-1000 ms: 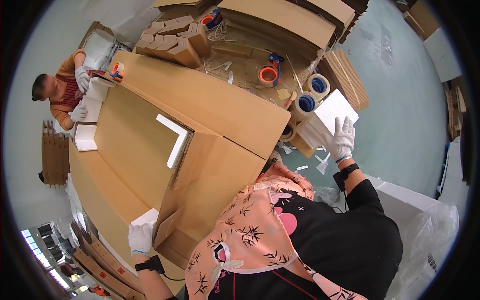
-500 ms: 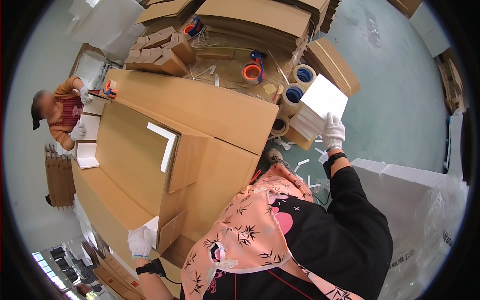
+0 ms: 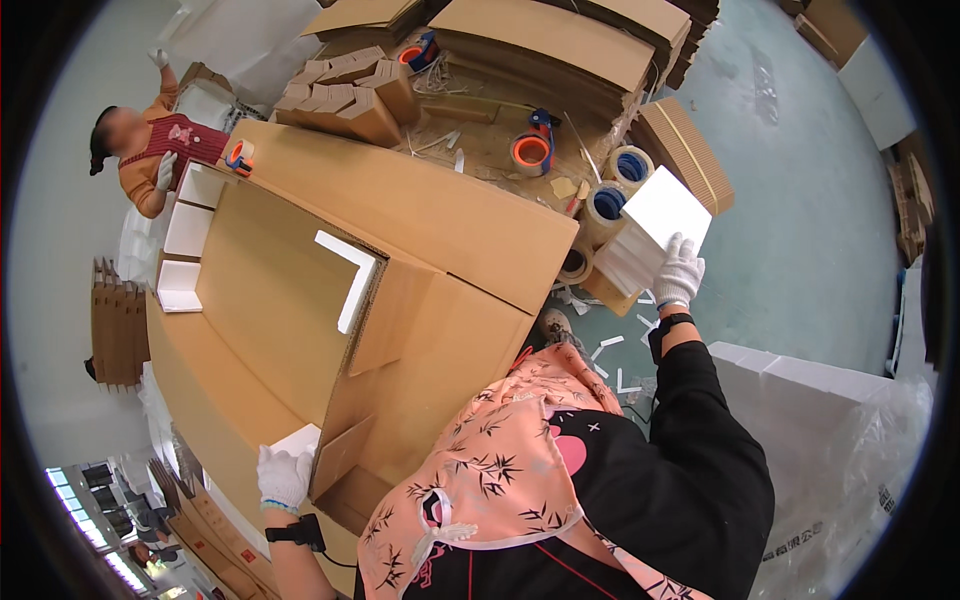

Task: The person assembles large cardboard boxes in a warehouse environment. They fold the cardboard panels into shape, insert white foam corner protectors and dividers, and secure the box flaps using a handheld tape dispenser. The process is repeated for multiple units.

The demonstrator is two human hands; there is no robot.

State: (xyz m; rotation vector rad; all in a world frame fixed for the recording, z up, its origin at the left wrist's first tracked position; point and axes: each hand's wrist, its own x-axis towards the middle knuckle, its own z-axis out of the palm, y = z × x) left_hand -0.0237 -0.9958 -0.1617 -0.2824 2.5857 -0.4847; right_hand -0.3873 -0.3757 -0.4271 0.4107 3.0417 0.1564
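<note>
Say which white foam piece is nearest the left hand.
The white foam piece at the brown cardboard carton's near-left corner, right by the white-gloved left hand; others lie farther away.

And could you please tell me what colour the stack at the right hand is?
The stack is white, as the head view shows best.

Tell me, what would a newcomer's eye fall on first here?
Probably the big carton sprawling across the middle and left, with a white L-shaped piece standing out inside it. Then the right hand at the white stack on the right, and the red-aproned co-worker at upper left.
</note>
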